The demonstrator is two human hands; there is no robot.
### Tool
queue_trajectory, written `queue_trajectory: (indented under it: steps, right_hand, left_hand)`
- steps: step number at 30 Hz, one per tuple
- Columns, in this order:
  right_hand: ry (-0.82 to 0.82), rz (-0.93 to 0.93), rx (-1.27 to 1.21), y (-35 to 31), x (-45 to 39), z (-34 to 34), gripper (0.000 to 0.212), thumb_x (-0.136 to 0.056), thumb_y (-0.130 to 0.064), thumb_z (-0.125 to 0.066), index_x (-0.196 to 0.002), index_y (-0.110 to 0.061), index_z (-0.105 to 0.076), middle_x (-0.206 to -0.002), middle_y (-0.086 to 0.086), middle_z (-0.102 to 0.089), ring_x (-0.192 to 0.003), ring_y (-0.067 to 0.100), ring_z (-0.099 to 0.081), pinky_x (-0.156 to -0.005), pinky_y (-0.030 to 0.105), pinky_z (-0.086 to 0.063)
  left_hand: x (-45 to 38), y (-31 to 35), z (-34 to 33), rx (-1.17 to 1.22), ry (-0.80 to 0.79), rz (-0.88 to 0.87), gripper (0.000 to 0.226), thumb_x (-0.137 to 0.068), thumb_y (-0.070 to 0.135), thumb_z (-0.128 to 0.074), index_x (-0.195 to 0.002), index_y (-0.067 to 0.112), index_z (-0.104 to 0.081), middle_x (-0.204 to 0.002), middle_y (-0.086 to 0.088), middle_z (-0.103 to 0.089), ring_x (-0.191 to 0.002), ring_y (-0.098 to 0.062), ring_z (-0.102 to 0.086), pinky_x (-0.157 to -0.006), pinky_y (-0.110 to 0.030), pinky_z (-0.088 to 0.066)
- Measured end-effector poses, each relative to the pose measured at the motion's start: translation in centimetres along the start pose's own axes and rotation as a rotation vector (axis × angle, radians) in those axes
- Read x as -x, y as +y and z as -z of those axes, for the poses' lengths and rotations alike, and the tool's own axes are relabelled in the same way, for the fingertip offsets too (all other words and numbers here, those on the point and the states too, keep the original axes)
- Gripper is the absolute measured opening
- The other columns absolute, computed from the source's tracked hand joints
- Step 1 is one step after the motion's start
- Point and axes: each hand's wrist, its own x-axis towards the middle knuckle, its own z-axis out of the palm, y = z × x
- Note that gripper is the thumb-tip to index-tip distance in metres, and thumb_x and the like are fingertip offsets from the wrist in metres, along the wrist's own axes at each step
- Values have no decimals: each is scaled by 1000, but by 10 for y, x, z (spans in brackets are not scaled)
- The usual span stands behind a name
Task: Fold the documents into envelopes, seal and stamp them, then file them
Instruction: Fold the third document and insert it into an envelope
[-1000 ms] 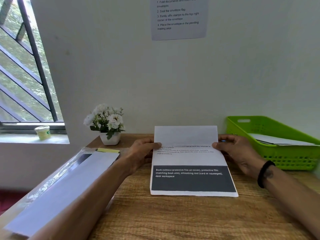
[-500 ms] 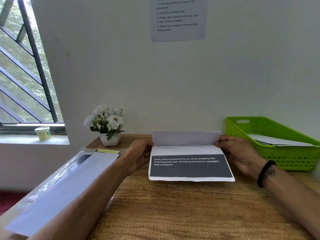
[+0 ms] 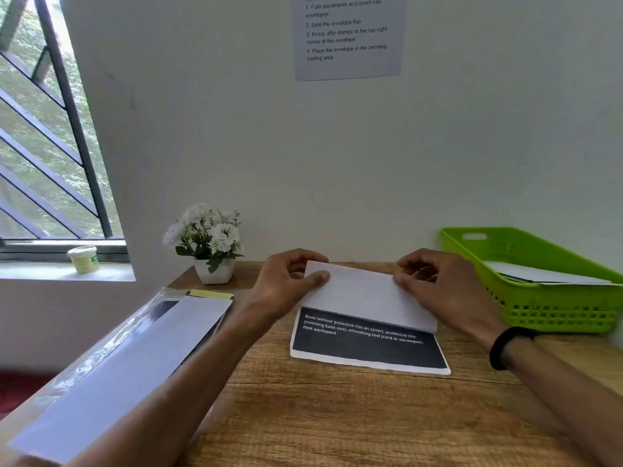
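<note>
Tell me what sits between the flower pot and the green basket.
In the head view, both hands holding the folded document, between flower pot and green basket.

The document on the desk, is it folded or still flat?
Partly folded: both hands hold the document's blank top flap over, its dark printed strip still showing.

wall notice [image 3: 347,35] top cropped, document [image 3: 367,342] text covered
</note>
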Motion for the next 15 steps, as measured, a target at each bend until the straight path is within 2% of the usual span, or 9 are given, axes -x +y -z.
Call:
queue_trajectory:
  steps: [1, 3, 5, 7, 9, 11, 15]
  right_hand:
    - [-8, 84, 98, -2, 2, -3, 11, -87, -26, -79, -98, -24, -77, -88, -14, -75, -78, -1, -67, -77, 13, -52]
    - [-26, 241, 255, -5, 6, -10, 15, -91, -33, -74, -103, -22, -76, -96, -8, -75, -88, 11, -70, -86, 32, -56]
    - [-58, 294, 256, -10, 10, -14, 16, -94, -35, -69, -103, -23, -75, -96, -7, -74, -90, 16, -69, -85, 40, -56]
    - [-74, 327, 241, -17, 12, -16, 15, -95, -37, -66, -101, -25, -74, -96, -9, -73, -90, 13, -68, -84, 41, -56]
    - [-85, 366, 262, -25, 16, -18, 14, -95, -36, -65, -99, -26, -74, -95, -10, -73, -90, 12, -67, -83, 40, -56]
    - [-90, 393, 263, -32, 21, -20, 11, -95, -32, -67, -98, -24, -74, -95, -9, -73, -90, 13, -67, -82, 39, -56]
    - [-92, 410, 263, -40, 27, -21, 10, -96, -28, -68, -102, -23, -74, -98, -9, -73, -92, 11, -65, -82, 32, -54]
  left_hand:
    - [1, 0, -2, -45, 1, -49, 19, -89, 24, -81, -108, 26, -76, -105, 3, -76, -96, -16, -74, -72, -23, -62]
    - [3, 2, -5, -145, 13, -154, 13, -90, 24, -80, -103, 23, -76, -102, 6, -77, -94, -11, -74, -76, -25, -63]
    - [5, 5, -8, -295, 42, -289, 9, -90, 25, -79, -99, 23, -77, -95, 11, -77, -90, -3, -72, -75, -18, -58]
    - [9, 9, -11, -517, 42, -471, 9, -92, 32, -76, -99, 26, -78, -91, 15, -76, -88, 0, -69, -76, -15, -53]
    - [14, 10, -16, -706, -9, -625, 17, -97, 41, -68, -104, 29, -77, -95, 17, -74, -90, -1, -63, -77, -23, -52]
    - [18, 10, -21, -757, -51, -681, 23, -99, 43, -62, -108, 28, -76, -99, 13, -74, -93, -5, -60, -76, -29, -51]
    - [23, 9, -29, -741, -34, -733, 20, -99, 37, -62, -106, 23, -76, -94, 8, -73, -88, -8, -61, -74, -33, -52]
